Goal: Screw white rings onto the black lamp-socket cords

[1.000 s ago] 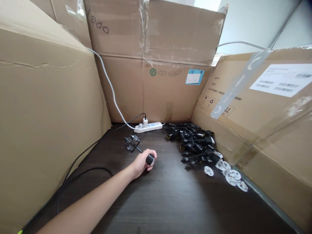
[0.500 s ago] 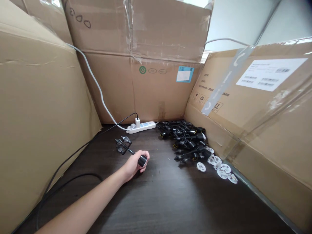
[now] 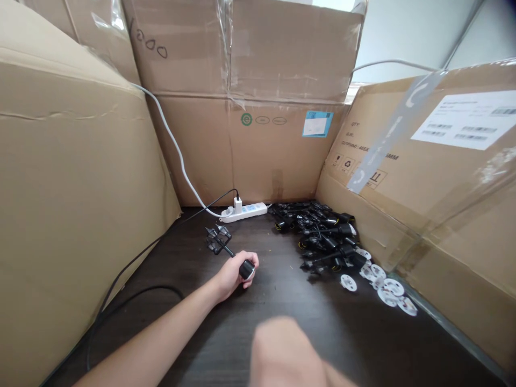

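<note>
My left hand (image 3: 231, 277) reaches out over the dark table (image 3: 282, 333), its fingers closed round the round black end of a small black part (image 3: 246, 268). A thin stem runs from that part to a black spiked head (image 3: 216, 238) lying on the table. My right hand (image 3: 288, 355) comes in at the bottom edge, very close to the camera and blurred; its fingers do not show. A heap of similar black parts (image 3: 322, 236) lies to the right, with several white discs (image 3: 382, 285) beside it.
Big cardboard boxes wall the table: one on the left (image 3: 72, 204), one at the back (image 3: 262, 107), one on the right (image 3: 443, 188). A white power strip (image 3: 244, 211) with a plugged charger lies at the back. A black cable (image 3: 133, 293) loops along the left.
My right hand has come into view at the bottom edge. The left hand keeps its hold on the black part in the same spot; the camera has shifted slightly.
</note>
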`<control>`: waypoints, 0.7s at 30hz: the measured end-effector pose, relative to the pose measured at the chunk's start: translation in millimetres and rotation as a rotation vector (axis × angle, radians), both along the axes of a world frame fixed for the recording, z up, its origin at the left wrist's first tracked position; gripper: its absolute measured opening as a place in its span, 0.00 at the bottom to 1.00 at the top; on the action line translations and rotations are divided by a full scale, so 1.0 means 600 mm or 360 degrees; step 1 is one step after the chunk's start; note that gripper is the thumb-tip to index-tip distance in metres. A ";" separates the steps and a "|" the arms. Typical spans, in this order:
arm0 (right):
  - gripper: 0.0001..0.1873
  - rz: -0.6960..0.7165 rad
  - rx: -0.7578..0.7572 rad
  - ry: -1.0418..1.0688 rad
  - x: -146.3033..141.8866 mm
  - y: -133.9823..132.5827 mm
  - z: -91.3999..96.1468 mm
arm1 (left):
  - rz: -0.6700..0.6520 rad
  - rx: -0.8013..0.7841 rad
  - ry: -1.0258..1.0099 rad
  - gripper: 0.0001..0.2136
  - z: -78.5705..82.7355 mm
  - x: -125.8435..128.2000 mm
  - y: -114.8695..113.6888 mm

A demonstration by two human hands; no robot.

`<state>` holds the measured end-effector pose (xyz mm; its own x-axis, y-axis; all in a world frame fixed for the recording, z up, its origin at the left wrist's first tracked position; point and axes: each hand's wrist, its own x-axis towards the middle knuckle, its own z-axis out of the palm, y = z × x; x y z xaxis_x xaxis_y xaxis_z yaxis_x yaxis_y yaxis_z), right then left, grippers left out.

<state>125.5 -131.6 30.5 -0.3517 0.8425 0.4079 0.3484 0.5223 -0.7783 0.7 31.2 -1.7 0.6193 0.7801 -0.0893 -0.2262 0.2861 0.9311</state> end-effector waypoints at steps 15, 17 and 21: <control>0.17 -0.0191 -0.0715 0.0611 0.033 0.174 -0.047 | 0.0156 0.0109 0.0108 0.14 0.000 0.005 -0.007; 0.20 -0.0134 -0.0777 0.0663 0.034 0.177 -0.047 | 0.0141 0.0099 0.0112 0.13 0.004 0.004 -0.008; 0.23 -0.0108 -0.0774 0.0670 0.035 0.178 -0.046 | 0.0167 -0.0002 0.0072 0.12 0.005 0.003 -0.007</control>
